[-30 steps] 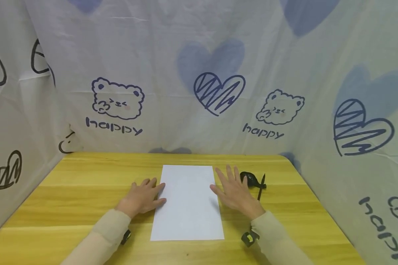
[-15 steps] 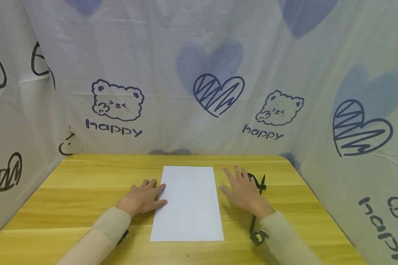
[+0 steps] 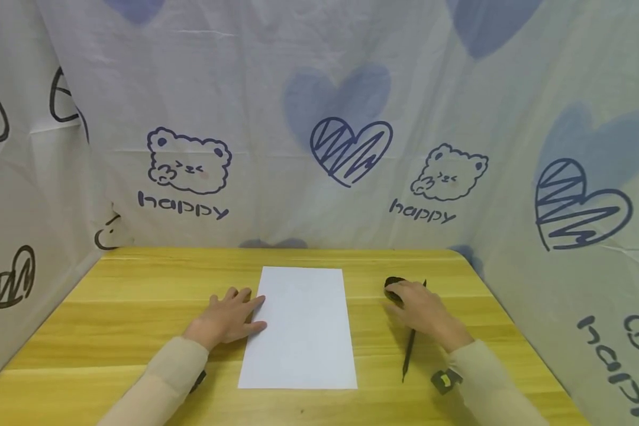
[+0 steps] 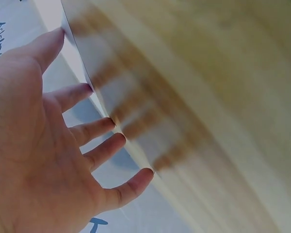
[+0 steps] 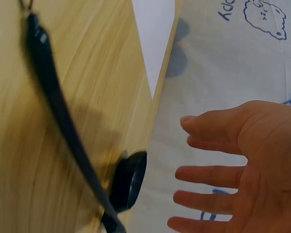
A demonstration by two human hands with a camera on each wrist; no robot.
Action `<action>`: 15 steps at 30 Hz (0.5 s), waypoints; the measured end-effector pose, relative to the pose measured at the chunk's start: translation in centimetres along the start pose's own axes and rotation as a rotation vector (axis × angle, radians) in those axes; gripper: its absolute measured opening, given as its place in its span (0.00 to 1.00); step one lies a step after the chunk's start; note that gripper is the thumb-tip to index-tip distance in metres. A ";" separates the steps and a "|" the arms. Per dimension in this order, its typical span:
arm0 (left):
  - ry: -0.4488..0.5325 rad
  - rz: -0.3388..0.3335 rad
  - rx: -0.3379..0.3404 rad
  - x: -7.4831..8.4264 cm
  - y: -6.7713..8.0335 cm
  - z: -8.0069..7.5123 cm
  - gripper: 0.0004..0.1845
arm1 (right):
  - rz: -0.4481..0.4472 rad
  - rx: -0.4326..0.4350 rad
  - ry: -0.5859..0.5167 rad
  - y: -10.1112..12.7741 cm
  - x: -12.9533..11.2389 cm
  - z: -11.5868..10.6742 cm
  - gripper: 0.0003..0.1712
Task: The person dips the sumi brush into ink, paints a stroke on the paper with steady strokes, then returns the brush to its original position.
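Since the earlier frames, the right hand (image 3: 426,310) had slid rightward off the edge of the white sheet of paper (image 3: 300,328) and now hovered over the black pen (image 3: 410,349) and the small black round object (image 3: 394,285) at the right of the table, while the left hand (image 3: 226,316) had stayed put. That left hand lay flat on the wooden table (image 3: 138,307), fingers straight and spread, fingertips touching the paper's left edge. The paper lay blank in the middle of the table, with no mark visible on it. At the right, the fingers were spread and relaxed above the pen, gripping nothing, so by my judgement the pen had not yet been picked up. Behind the table, the printed cloth backdrop (image 3: 319,118) read "happy" under each cartoon bear.
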State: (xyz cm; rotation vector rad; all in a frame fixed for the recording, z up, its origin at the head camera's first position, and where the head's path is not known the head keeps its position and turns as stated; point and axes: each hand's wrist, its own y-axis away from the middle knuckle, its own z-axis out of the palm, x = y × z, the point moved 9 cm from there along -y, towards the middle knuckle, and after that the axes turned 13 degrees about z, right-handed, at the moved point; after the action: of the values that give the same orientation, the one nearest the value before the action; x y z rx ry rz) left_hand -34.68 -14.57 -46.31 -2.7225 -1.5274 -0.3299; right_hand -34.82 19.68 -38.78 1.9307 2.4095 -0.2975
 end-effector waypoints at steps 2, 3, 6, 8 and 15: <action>-0.001 -0.004 -0.002 -0.1 0.0 0.1 0.39 | -0.009 0.001 -0.003 0.1 0.5 -0.1 0.22; -0.002 -0.007 -0.005 -0.2 0.0 0.1 0.39 | -0.018 0.002 -0.006 0.1 0.8 -0.1 0.21; 0.004 -0.008 -0.006 -0.1 0.0 0.1 0.41 | -0.050 0.007 -0.020 0.2 1.5 -0.2 0.19; 0.013 -0.011 -0.006 -0.2 0.0 0.1 0.42 | -0.071 0.007 -0.034 0.3 2.0 -0.2 0.18; 0.020 -0.011 -0.005 -0.1 0.2 0.0 0.43 | -0.183 0.001 -0.061 0.7 2.8 0.1 0.18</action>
State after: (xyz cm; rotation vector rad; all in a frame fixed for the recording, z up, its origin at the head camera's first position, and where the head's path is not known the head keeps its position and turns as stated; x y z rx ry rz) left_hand -34.53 -14.74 -46.30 -2.7068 -1.5389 -0.3609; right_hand -34.79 22.54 -39.42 1.6776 2.5489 -0.3583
